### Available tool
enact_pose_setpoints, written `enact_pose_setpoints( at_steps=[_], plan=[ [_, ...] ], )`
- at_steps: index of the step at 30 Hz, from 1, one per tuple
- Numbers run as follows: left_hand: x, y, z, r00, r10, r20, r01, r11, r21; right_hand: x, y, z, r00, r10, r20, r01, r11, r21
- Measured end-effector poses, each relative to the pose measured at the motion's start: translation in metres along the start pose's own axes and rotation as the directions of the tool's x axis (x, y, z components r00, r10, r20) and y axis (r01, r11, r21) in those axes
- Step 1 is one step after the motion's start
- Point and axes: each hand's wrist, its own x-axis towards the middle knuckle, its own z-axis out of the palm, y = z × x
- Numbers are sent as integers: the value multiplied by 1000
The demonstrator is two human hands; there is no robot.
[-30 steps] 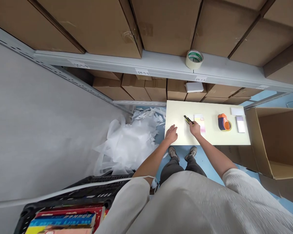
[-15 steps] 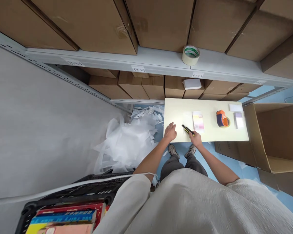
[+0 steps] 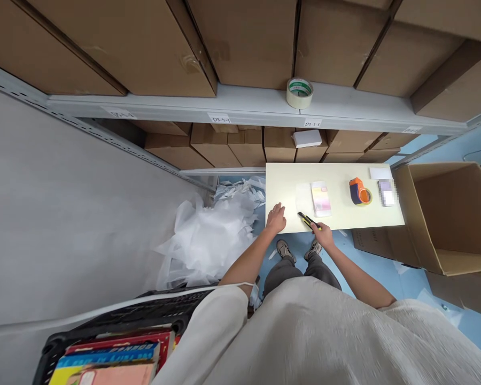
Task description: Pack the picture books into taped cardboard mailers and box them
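My right hand (image 3: 324,235) is closed round a black and yellow utility knife (image 3: 308,220), whose tip points up and left over the pale table (image 3: 282,179). Near the table's left front corner, my left hand (image 3: 276,218) lies with its fingers stretched out, holding nothing. Between the hands and the back edge sits a small pink and yellow packet (image 3: 321,199), with a clear sheet (image 3: 303,198) just left of it. An orange and purple tape dispenser (image 3: 359,192) stands farther right on the tabletop.
White foam sheets (image 3: 206,240) heap on the floor left of the table. An open carton (image 3: 455,214) stands at the right. Boxed shelves (image 3: 248,99) run behind, with a tape roll (image 3: 300,93) on the ledge. A black crate (image 3: 48,353) of books is lower left.
The view has swung slightly, so shelf and table items sit farther left in the picture. Both hands stay nearly in place, the knife still in my right hand.
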Motion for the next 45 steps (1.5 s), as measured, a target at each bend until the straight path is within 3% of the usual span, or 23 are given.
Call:
enact_pose_setpoints(
  at_steps=[3,7,16,20,25,30,37,42,45],
  plan=[
    [-1,1,-3,1000,-12,26,12,1000,-5,8,-11,-7,998,57,-39,-49,983,176],
    [-5,1,-6,998,-14,56,14,1000,-6,19,-23,-16,997,45,-61,-20,932,361],
    [-5,8,-20,994,-37,108,30,997,66,24,-37,-34,998,-20,-58,48,856,515],
    [0,22,-26,995,-33,99,23,995,97,23,-40,-46,997,-77,-21,75,801,594],
    [11,53,-22,994,37,106,-49,993,110,27,-42,-69,983,-164,82,60,713,698],
    [30,94,-13,985,126,120,-136,988,76,42,-43,-100,970,-191,153,18,679,734],
    [60,145,-5,970,191,150,-203,977,67,67,-43,-158,966,-212,148,18,624,781],
    [82,170,-5,968,163,192,-180,981,74,94,-67,-212,942,-328,64,210,730,650],
    [91,181,-5,969,128,211,-148,986,81,117,-101,-249,867,-496,-45,461,765,449]
  ],
)
